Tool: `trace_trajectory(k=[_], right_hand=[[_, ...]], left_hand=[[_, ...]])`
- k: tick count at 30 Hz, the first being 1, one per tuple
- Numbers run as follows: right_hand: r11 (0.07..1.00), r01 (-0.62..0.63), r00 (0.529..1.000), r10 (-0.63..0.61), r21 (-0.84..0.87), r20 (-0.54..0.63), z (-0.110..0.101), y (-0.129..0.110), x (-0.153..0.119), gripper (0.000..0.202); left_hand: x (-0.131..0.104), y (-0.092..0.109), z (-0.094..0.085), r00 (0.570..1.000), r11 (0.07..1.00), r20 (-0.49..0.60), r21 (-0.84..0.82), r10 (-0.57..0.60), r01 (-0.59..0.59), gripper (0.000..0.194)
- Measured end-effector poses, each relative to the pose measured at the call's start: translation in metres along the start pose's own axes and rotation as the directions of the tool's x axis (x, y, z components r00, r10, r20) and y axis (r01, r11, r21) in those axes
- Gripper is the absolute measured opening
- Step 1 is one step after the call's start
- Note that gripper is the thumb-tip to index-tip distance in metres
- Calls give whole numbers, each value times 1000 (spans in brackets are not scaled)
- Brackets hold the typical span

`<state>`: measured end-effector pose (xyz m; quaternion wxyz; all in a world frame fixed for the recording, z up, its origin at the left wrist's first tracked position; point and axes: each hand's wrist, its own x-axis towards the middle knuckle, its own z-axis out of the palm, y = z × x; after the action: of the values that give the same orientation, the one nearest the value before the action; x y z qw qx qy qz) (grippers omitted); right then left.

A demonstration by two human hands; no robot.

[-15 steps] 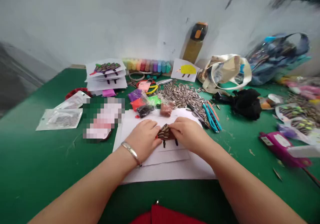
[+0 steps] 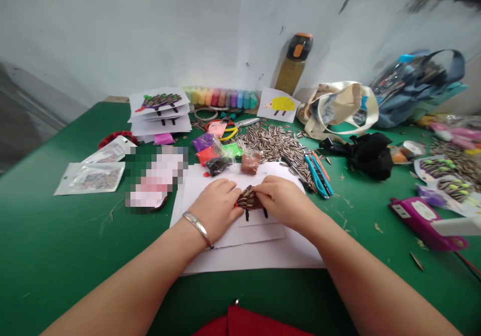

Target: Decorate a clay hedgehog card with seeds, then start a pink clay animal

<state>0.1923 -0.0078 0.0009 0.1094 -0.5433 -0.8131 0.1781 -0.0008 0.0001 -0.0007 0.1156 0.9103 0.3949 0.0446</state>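
Observation:
White paper sheets [image 2: 263,256] lie in front of me on the green table. On the top sheet is a brown clay figure [image 2: 259,203] with black legs, its left part covered by striped seeds [image 2: 246,197]. My left hand [image 2: 218,208] rests on the paper, its fingertips at the figure's left end. Fingers of my right hand [image 2: 280,200] are pinched together at the figure's upper right; what they hold is too small to make out. Behind the hands lie bagged clay pieces [image 2: 251,161] and a pile of striped seeds [image 2: 274,141].
Blue cutter [image 2: 318,176] and pens lie right of the paper, a phone [image 2: 156,181] left of it. Farther back stand a bottle [image 2: 291,65], clay tubes [image 2: 221,98] and a cream bag [image 2: 340,108]. A purple glue gun [image 2: 424,221] lies at the right.

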Motion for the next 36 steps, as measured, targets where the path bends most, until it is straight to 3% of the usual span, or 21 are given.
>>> trace_trajectory(k=[5,12,25,31,36], right_hand=[[999,-48,995,46,-18,-93,-1,4,1,28],[1000,-11,1000,11,4,12,2,-2,1,29],[999,-24,1000,24,-41,11,2,-1,1,28],[995,-85,990,79,-53,-115,-9,14,0,32],[975,-215,956,201,-47,-212,-23,35,-2,29]], left_hand=[[0,-1,0,1000,1000,-3,-13,-4,4,12],[-1,-1,1,1000,1000,-3,-2,-1,1,12],[1,-1,0,1000,1000,-8,1,0,0,13],[1,-1,0,1000,1000,-21,-15,4,-5,13],[0,-1,-2,1000,999,-19,-33,16,-16,13]])
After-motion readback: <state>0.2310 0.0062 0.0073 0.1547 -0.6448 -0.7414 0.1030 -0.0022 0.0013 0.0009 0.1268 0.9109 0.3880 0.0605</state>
